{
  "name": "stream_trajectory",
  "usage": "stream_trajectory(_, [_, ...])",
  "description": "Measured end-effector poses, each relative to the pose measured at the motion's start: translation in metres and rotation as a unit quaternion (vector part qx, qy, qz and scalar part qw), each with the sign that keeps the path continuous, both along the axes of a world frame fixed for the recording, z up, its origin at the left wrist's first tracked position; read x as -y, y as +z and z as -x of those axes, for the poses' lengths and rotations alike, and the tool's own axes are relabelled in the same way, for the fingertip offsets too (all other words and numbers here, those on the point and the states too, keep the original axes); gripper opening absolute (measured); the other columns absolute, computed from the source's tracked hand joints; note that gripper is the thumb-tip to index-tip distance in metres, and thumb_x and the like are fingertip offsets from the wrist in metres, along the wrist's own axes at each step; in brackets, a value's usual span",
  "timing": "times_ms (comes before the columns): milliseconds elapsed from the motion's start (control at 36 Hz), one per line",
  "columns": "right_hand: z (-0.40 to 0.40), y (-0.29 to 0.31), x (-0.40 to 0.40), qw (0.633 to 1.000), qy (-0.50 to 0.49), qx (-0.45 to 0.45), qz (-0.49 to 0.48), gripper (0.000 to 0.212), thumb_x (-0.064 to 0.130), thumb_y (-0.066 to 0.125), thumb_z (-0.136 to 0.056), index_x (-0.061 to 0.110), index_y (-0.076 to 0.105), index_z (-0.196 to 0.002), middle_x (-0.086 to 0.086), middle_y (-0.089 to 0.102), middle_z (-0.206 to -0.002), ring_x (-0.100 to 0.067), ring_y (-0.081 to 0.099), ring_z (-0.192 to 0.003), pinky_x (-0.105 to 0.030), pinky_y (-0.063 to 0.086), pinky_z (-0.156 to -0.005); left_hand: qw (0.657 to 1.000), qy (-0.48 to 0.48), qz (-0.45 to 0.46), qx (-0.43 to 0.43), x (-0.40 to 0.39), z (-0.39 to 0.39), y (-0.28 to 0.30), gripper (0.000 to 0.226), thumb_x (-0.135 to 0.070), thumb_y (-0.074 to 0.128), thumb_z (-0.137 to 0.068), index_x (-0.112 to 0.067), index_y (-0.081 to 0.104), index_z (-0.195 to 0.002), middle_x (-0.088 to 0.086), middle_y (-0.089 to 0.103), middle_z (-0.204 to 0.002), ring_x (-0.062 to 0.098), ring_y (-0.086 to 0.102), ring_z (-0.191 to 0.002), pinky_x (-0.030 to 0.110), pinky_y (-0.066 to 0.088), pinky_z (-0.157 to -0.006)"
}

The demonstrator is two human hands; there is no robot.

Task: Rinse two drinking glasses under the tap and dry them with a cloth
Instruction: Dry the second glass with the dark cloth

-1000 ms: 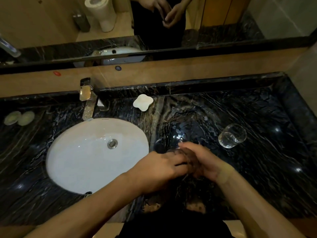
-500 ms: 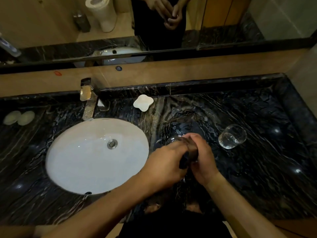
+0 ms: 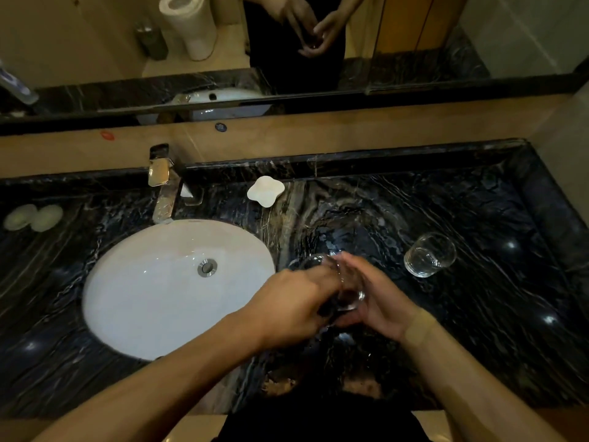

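A clear drinking glass [image 3: 349,293] lies tilted between my two hands above the dark counter, right of the basin. My right hand [image 3: 381,303] cups it from the right side. My left hand [image 3: 291,309] presses against its left side, fingers curled round a small dark piece that looks like a cloth [image 3: 327,309], mostly hidden. A second clear glass [image 3: 428,255] stands upright on the counter, further right and apart from both hands. The tap [image 3: 162,189] at the back of the white basin [image 3: 153,291] shows no running water.
A white soap dish [image 3: 265,190] sits behind the basin's right side. Two pale round items [image 3: 32,216] lie at the far left. The black marble counter [image 3: 478,330] stretches right to a raised edge. A mirror above reflects my hands.
The glass has turned between my hands, and my right hand has opened out beneath it. Both hands stay in the same spot right of the basin.
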State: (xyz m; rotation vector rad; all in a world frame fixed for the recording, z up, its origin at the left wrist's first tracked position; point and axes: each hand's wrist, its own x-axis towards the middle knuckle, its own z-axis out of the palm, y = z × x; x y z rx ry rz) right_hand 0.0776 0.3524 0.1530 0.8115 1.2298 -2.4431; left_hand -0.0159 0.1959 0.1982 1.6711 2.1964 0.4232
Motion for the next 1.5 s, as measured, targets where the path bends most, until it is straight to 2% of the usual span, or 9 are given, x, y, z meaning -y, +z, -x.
stream_trajectory(111, [0.002,-0.002,0.019,0.991,-0.118,-0.045,-0.042,0.032,0.042,0.055,-0.09,0.022,0.065,-0.113,-0.003,0.07,-0.109,-0.021,0.065,-0.102,-0.04,0.057,-0.065,0.959,0.2,-0.044,0.194,-0.009,-0.001,0.005,0.049,-0.022,0.081,-0.075,-0.034,0.067,-0.12,-0.011,0.073,-0.106,0.004,0.067,-0.093,0.028,0.054,-0.085])
stream_trajectory(250, [0.007,-0.006,0.03,0.969,-0.208,-0.018,-0.13,0.021,0.032,0.05,-0.101,0.02,0.067,-0.098,0.003,0.072,-0.088,-0.012,0.066,-0.082,-0.03,0.048,-0.061,0.92,0.267,-0.037,0.285,-0.015,-0.007,-0.002,0.048,-0.021,0.085,-0.069,-0.031,0.071,-0.113,-0.009,0.076,-0.093,0.004,0.071,-0.085,0.034,0.057,-0.081])
stream_trajectory(500, [0.0,-0.005,0.007,0.989,-0.083,0.124,-0.016,0.035,0.052,0.071,-0.079,0.016,0.07,-0.078,-0.006,0.063,-0.072,-0.022,0.058,-0.058,-0.03,0.04,-0.056,0.997,-0.021,0.068,0.018,-0.008,-0.018,-0.01,0.062,-0.023,0.064,-0.086,-0.036,0.043,-0.143,-0.011,0.047,-0.146,0.026,0.062,-0.115,0.045,0.055,-0.082])
stream_trajectory(667, [-0.011,0.011,-0.002,0.989,0.065,0.114,0.063,0.053,0.055,0.048,-0.095,0.014,0.079,-0.082,-0.003,0.065,-0.062,-0.015,0.06,-0.043,-0.027,0.052,-0.04,0.981,-0.173,0.013,-0.081,0.002,-0.007,-0.01,0.052,-0.022,0.053,-0.082,-0.029,0.054,-0.133,-0.003,0.06,-0.128,0.027,0.068,-0.095,0.037,0.056,-0.051])
stream_trajectory(833, [-0.012,-0.005,0.009,0.995,-0.095,-0.021,-0.019,0.03,0.044,0.056,-0.087,0.023,0.073,-0.1,-0.007,0.071,-0.1,-0.018,0.069,-0.086,-0.035,0.057,-0.063,0.98,0.122,-0.04,0.151,-0.006,-0.015,-0.015,0.053,-0.037,0.077,-0.079,-0.042,0.057,-0.128,-0.013,0.065,-0.126,0.009,0.064,-0.11,0.031,0.053,-0.092])
stream_trajectory(972, [-0.002,-0.015,0.028,0.953,-0.237,-0.061,-0.178,0.019,0.024,0.053,-0.097,0.013,0.068,-0.097,0.003,0.073,-0.091,-0.009,0.067,-0.086,-0.023,0.054,-0.073,0.912,0.266,-0.07,0.306,-0.013,-0.023,-0.011,0.051,-0.016,0.085,-0.071,-0.04,0.07,-0.113,-0.017,0.074,-0.094,-0.012,0.065,-0.085,0.006,0.047,-0.075])
stream_trajectory(1167, [-0.002,0.0,0.022,0.975,-0.179,0.089,-0.099,0.025,0.029,0.059,-0.094,0.016,0.072,-0.078,-0.004,0.069,-0.069,-0.018,0.063,-0.062,-0.029,0.046,-0.057,0.975,0.154,-0.046,0.151,-0.006,-0.034,-0.023,0.052,-0.043,0.073,-0.083,-0.046,0.053,-0.131,-0.021,0.061,-0.13,0.004,0.063,-0.113,0.031,0.054,-0.088])
stream_trajectory(1333, [-0.007,0.009,0.006,0.984,0.023,0.17,-0.052,0.032,0.044,0.057,-0.092,0.02,0.061,-0.071,0.004,0.053,-0.047,-0.011,0.047,-0.034,-0.016,0.032,-0.034,0.997,-0.079,-0.015,0.006,0.01,-0.019,-0.021,0.061,-0.025,0.047,-0.077,-0.042,0.041,-0.135,-0.013,0.053,-0.14,0.022,0.064,-0.114,0.039,0.059,-0.067])
stream_trajectory(1500, [-0.01,0.007,0.007,0.998,0.005,0.07,-0.003,0.037,0.046,0.054,-0.093,0.016,0.076,-0.094,-0.006,0.069,-0.078,-0.018,0.064,-0.065,-0.03,0.052,-0.051,0.997,-0.062,-0.034,0.04,0.012,-0.005,-0.023,0.059,-0.022,0.06,-0.078,-0.037,0.05,-0.134,-0.012,0.056,-0.139,0.016,0.061,-0.119,0.038,0.059,-0.08])
